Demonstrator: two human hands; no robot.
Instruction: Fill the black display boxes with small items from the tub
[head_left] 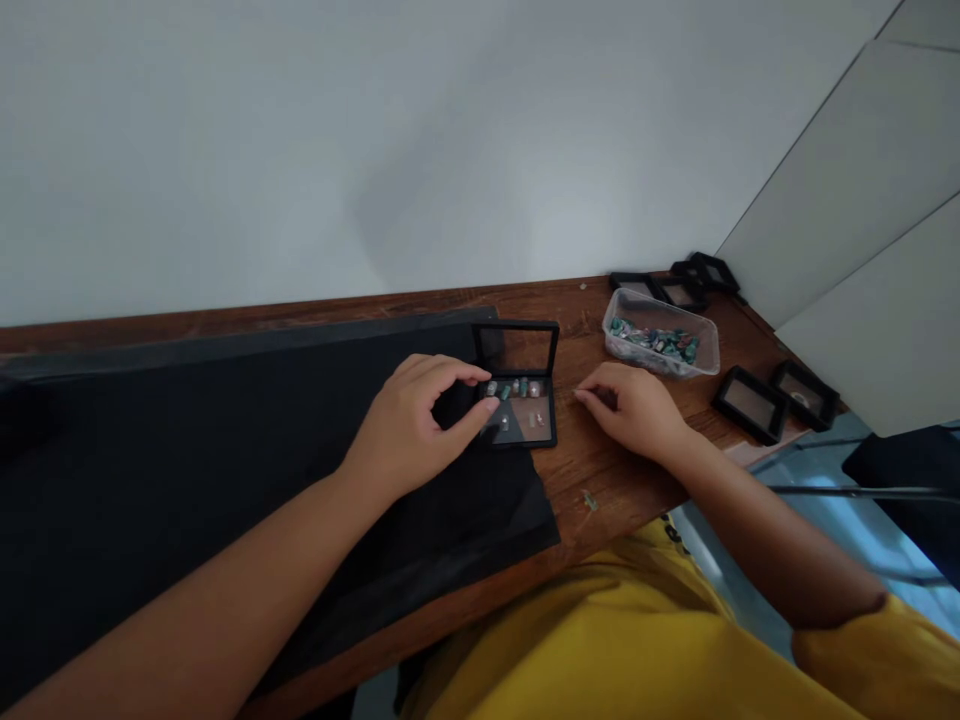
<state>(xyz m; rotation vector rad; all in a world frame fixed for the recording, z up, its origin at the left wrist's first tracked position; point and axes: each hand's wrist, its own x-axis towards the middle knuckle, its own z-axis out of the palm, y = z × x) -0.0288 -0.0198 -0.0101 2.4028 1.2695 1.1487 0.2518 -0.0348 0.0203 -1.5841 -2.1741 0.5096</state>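
A small black display case (553, 428) with clear panels stands with its lid (517, 350) raised, partly on a black cloth and partly on bare wood. Several small stones (534, 388), greenish, clear and pinkish, lie on its clear panel. At the case's left side is my left hand (412, 425), thumb and forefinger apart, the tips beside the stones; whether they touch one I cannot tell. To the right of the case, my right hand (634, 408) is closed in a pinch just above the wood. What the pinch holds, if anything, is too small to name.
A clear plastic tub (701, 345) of green and purple stone pieces (664, 342) stands right of the case. More black cases (750, 403) lie around it. A small greenish scrap (590, 499) lies near the table's front edge. The black cloth (187, 430) covers the left side.
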